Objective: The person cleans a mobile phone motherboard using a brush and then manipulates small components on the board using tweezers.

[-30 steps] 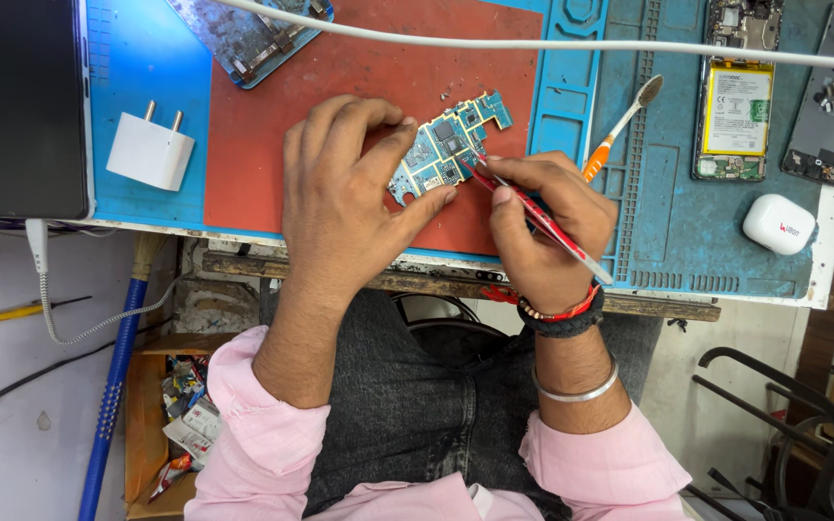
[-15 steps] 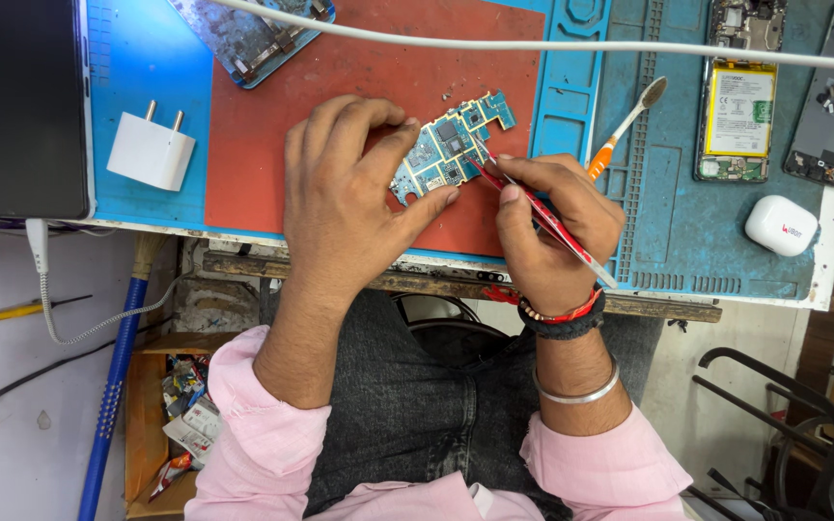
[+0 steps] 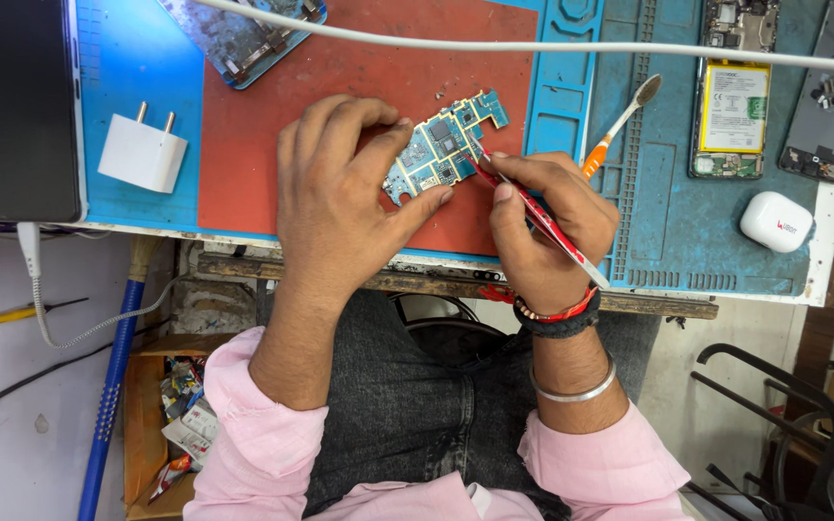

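Pinching the little blue circuit board (image 3: pixel 444 147) in my left hand (image 3: pixel 340 207) over the red mat (image 3: pixel 340 87), right hand (image 3: pixel 547 227) gripping red tweezers (image 3: pixel 533 214) against its edge.

Very little is changing across the three pictures. The right hand (image 3: pixel 547 227) is easing its red-handled tool (image 3: pixel 533 214) a touch lower on the blue circuit board (image 3: pixel 441 150), the tip now sitting at the board's edge toward 3 o'clock. The left hand (image 3: pixel 340 198) is tilting the board slightly, its thumb sliding in under the lower corner toward 6 o'clock. Both hands are drifting faintly toward 6 o'clock over the red mat (image 3: pixel 340 87).
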